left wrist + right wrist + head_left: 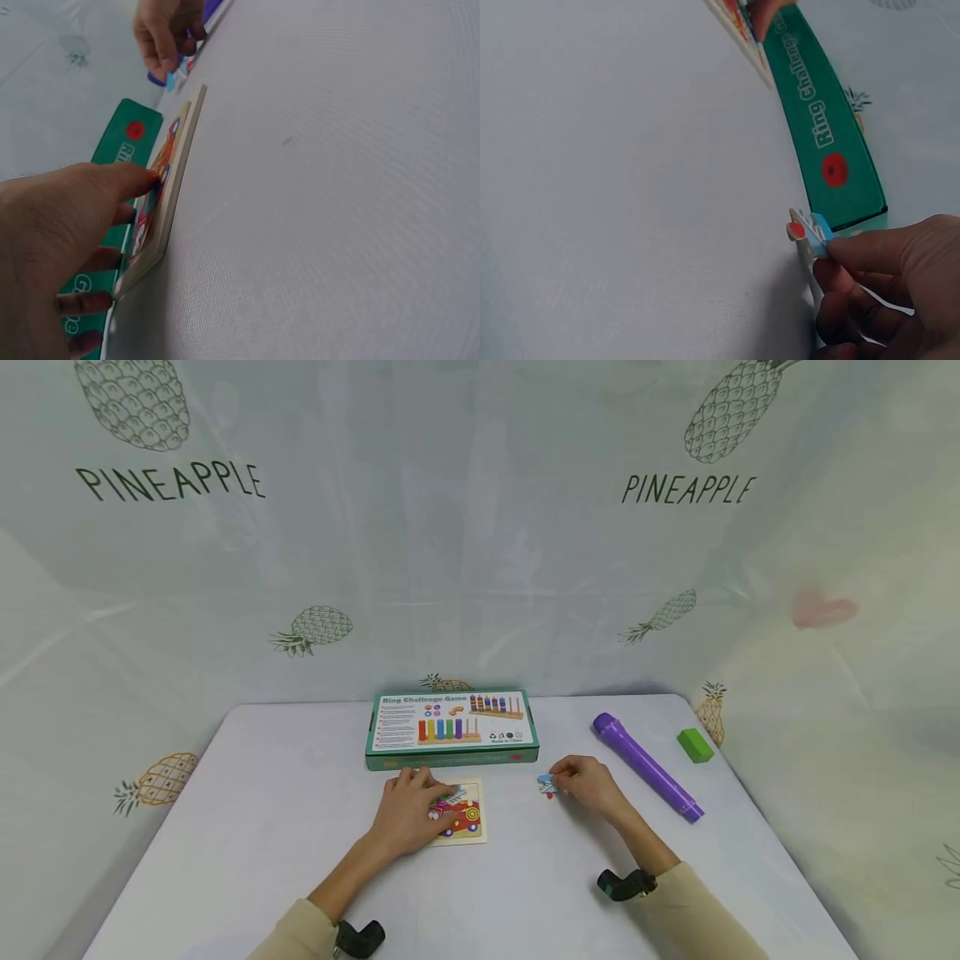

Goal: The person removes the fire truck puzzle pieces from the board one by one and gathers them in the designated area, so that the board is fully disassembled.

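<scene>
One left hand (pixel 408 814), one right hand (pixel 588 785), two sleeves (pixel 697 910) and two black wrist cameras (pixel 360 940) are counted. One counter (pixel 285 793), one puzzle board (pixel 471 820), one separate puzzle piece (pixel 545 785), one game box (pixel 450 731), one purple tube (pixel 648 767) and one green block (pixel 696 746) are shown. On the backdrop (pixel 480 527), seven pineapple drawings (pixel 138 406), two printed "PINEAPPLE" words (pixel 170 481) and one red heart (pixel 822 610) can be counted, plus one leafy fragment (pixel 951 864) at the right edge.

Game box (pixel 452 731) lies flat; purple tube (pixel 645 764) slants near green block (pixel 696 746).
</scene>
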The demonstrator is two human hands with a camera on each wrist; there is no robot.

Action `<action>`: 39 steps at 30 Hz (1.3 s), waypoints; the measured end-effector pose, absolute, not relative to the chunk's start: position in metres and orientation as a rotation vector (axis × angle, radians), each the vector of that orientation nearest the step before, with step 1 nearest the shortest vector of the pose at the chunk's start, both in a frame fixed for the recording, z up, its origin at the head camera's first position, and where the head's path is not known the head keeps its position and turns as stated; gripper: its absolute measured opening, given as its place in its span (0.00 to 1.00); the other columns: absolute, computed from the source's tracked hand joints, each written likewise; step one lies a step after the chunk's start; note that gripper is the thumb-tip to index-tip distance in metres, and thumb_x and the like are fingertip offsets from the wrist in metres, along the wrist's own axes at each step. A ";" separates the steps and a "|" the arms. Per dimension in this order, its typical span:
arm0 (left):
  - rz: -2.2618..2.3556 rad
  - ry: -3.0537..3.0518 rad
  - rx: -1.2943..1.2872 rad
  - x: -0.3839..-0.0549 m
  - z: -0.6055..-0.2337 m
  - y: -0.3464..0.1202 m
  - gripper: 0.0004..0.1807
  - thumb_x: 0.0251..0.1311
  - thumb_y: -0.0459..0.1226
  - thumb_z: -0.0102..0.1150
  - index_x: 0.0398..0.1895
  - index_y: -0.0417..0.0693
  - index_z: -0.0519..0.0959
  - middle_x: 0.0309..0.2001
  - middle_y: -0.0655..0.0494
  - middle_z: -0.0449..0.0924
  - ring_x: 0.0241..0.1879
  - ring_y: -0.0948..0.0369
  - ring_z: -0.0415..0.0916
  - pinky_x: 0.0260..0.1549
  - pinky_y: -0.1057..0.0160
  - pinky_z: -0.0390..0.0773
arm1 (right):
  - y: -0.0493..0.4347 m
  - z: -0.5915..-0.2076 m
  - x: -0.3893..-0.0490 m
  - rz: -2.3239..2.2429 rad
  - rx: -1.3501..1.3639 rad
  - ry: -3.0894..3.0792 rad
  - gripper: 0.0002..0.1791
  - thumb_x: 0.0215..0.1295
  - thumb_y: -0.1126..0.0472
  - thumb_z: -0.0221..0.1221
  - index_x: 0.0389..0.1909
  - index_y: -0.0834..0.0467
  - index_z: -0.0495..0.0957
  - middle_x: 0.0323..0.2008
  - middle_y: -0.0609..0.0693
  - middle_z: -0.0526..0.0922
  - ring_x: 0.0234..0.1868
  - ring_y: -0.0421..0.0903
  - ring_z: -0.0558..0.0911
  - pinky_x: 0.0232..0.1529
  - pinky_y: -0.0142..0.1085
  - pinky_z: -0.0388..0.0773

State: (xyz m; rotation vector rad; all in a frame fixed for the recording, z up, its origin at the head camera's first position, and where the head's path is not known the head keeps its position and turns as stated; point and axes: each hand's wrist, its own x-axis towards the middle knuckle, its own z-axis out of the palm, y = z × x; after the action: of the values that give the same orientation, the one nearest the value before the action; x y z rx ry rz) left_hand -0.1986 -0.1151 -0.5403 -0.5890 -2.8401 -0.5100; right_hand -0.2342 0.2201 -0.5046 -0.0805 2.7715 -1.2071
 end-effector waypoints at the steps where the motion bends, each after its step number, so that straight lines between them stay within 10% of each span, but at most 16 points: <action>1: -0.510 -2.841 -0.591 -0.199 -0.540 -0.116 0.25 0.53 0.61 0.68 0.54 0.67 0.86 0.40 0.63 0.72 0.49 0.57 0.65 0.48 0.47 0.67 | 0.220 -0.506 -0.235 -1.197 -0.079 2.780 0.07 0.63 0.62 0.65 0.40 0.59 0.85 0.30 0.47 0.84 0.30 0.43 0.77 0.32 0.36 0.73; 39: -0.614 -2.823 -0.638 -0.193 -0.529 -0.131 0.23 0.56 0.52 0.71 0.53 0.56 0.86 0.49 0.59 0.84 0.53 0.54 0.74 0.48 0.46 0.75 | 0.219 -0.509 -0.236 -1.084 -0.137 2.840 0.06 0.64 0.62 0.64 0.39 0.58 0.85 0.28 0.45 0.82 0.31 0.43 0.76 0.33 0.37 0.73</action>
State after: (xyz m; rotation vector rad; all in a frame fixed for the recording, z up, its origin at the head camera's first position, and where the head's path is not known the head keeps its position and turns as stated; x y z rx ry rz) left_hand -0.1927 -0.1305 -0.5290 -0.6376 -2.8228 -0.6139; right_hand -0.2358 0.2189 -0.5095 -0.1367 2.8401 -1.0843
